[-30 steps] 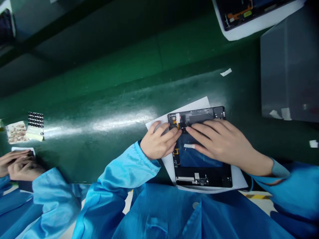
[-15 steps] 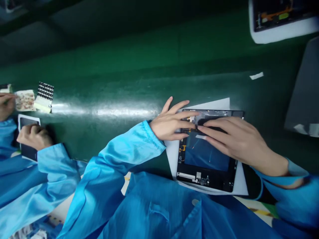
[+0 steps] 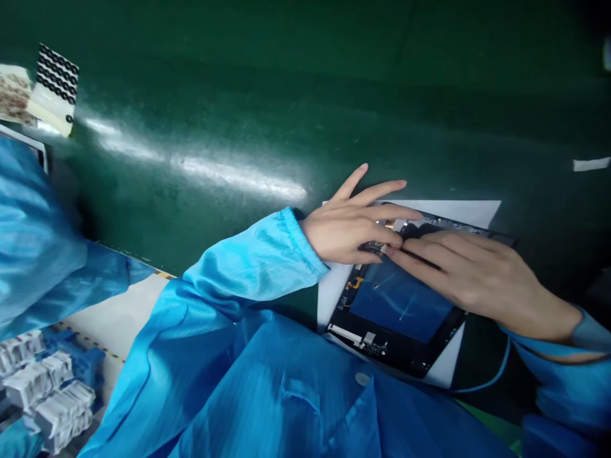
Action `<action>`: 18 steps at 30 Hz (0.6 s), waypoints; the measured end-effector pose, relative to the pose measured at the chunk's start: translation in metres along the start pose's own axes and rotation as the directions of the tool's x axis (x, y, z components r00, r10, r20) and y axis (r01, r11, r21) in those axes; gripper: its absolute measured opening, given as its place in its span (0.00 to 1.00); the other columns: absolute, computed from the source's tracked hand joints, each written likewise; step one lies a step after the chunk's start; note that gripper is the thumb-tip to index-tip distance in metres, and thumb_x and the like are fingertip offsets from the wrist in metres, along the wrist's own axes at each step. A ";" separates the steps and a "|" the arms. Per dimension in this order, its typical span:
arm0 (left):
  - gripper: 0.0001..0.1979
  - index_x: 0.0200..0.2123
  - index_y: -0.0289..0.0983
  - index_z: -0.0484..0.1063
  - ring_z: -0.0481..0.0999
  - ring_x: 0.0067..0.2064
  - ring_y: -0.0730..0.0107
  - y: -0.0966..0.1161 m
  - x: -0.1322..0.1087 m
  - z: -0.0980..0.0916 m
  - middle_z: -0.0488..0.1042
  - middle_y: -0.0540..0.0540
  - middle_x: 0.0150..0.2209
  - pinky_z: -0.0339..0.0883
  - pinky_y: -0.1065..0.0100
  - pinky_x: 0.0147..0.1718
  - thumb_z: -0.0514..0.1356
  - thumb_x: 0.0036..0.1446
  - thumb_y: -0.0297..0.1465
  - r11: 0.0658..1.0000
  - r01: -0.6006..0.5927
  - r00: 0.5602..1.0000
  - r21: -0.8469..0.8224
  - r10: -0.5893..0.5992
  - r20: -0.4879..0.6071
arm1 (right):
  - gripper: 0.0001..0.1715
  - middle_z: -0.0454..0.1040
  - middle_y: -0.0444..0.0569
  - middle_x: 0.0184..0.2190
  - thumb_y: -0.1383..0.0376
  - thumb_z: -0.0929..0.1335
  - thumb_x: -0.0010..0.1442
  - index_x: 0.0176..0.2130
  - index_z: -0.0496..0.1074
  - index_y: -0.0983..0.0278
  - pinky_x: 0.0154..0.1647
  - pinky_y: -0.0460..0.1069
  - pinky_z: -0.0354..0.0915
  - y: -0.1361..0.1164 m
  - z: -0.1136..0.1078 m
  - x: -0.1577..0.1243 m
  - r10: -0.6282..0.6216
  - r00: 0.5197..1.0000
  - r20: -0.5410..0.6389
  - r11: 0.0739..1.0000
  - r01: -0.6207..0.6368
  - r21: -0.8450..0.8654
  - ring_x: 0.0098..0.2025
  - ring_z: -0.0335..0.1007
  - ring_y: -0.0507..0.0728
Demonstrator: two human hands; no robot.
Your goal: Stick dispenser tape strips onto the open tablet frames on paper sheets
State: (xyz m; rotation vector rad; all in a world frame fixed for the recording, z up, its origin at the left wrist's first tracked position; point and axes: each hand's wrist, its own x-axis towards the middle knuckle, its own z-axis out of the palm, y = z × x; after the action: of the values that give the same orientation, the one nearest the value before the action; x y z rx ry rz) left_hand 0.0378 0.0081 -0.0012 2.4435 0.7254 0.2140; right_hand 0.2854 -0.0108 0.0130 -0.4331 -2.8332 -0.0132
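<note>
An opened tablet (image 3: pixel 398 302) lies at a slant on a white sheet (image 3: pixel 329 299) in front of me, its inner boards and ribbon cables showing. My left hand (image 3: pixel 353 229) rests over its upper left part, fingers stretched and spread. Two of those fingertips touch the parts along the upper section. From the right, my right hand (image 3: pixel 477 267) reaches over the upper section with fingers bent and drawn together. Its fingertips meet the tablet beside my left fingers; the thumb and anything pinched there are hidden.
A green work surface (image 3: pixel 238 114) spreads ahead. A card with black round pads (image 3: pixel 57 83) lies far left, near a co-worker's blue sleeve (image 3: pixel 38 235). A white strip (image 3: pixel 592 165) is at right. A blue cord (image 3: pixel 496 375) runs from my right cuff. White stacked items (image 3: pixel 62 407) stand lower left.
My view has shifted and tilted, so the tablet now appears more slanted. Both hands stay over its upper section, fingertips close together. The co-worker's hands have left the view.
</note>
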 end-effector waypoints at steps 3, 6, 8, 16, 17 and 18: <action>0.14 0.48 0.50 0.79 0.52 0.72 0.43 0.000 -0.001 0.000 0.66 0.51 0.65 0.37 0.26 0.68 0.67 0.59 0.35 1.000 -0.012 1.000 0.021 0.012 -0.004 | 0.18 0.79 0.52 0.43 0.77 0.67 0.61 0.51 0.74 0.69 0.44 0.53 0.69 -0.002 0.003 -0.006 0.000 1.000 0.023 1.000 0.000 -0.001 0.43 0.72 0.59; 0.14 0.49 0.51 0.79 0.54 0.72 0.44 0.000 -0.002 -0.002 0.66 0.52 0.65 0.41 0.27 0.68 0.67 0.59 0.34 0.999 -0.020 1.000 0.036 0.020 -0.017 | 0.17 0.79 0.52 0.42 0.76 0.66 0.62 0.51 0.74 0.71 0.46 0.54 0.69 -0.002 0.003 -0.005 -0.030 1.000 0.006 0.998 0.030 -0.048 0.43 0.72 0.58; 0.14 0.49 0.52 0.78 0.54 0.72 0.44 0.000 -0.002 -0.004 0.67 0.52 0.65 0.42 0.28 0.68 0.67 0.59 0.34 0.999 -0.016 1.000 0.048 0.017 -0.014 | 0.18 0.79 0.51 0.41 0.76 0.65 0.63 0.51 0.75 0.68 0.47 0.53 0.68 -0.002 0.001 -0.002 -0.049 0.999 -0.004 0.998 0.048 -0.039 0.44 0.72 0.57; 0.14 0.51 0.45 0.77 0.64 0.68 0.51 0.003 -0.017 0.012 0.71 0.47 0.62 0.50 0.37 0.69 0.58 0.68 0.41 0.987 -0.071 0.991 0.147 0.087 -0.105 | 0.15 0.80 0.47 0.38 0.77 0.64 0.63 0.44 0.77 0.65 0.47 0.51 0.70 -0.004 -0.006 0.006 -0.100 0.995 0.006 0.980 0.099 -0.170 0.43 0.73 0.56; 0.13 0.51 0.44 0.77 0.67 0.66 0.54 0.005 -0.020 0.015 0.73 0.47 0.60 0.55 0.42 0.68 0.57 0.70 0.40 0.980 -0.083 0.986 0.181 0.107 -0.126 | 0.14 0.80 0.48 0.39 0.77 0.65 0.62 0.44 0.77 0.66 0.48 0.51 0.70 -0.005 -0.005 0.004 -0.097 0.995 -0.006 0.982 0.094 -0.161 0.43 0.73 0.56; 0.13 0.50 0.43 0.77 0.70 0.64 0.57 0.007 -0.023 0.018 0.75 0.46 0.58 0.60 0.46 0.66 0.56 0.70 0.38 0.971 -0.095 0.982 0.221 0.128 -0.140 | 0.14 0.80 0.50 0.41 0.77 0.67 0.61 0.44 0.77 0.67 0.48 0.52 0.70 -0.005 -0.004 0.003 -0.086 0.996 -0.018 0.986 0.083 -0.148 0.43 0.73 0.56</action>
State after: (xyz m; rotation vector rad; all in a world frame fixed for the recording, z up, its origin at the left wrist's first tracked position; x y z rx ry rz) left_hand 0.0275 -0.0177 -0.0113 2.6999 0.7077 0.3899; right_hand 0.2822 -0.0151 0.0179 -0.3403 -2.8346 -0.2444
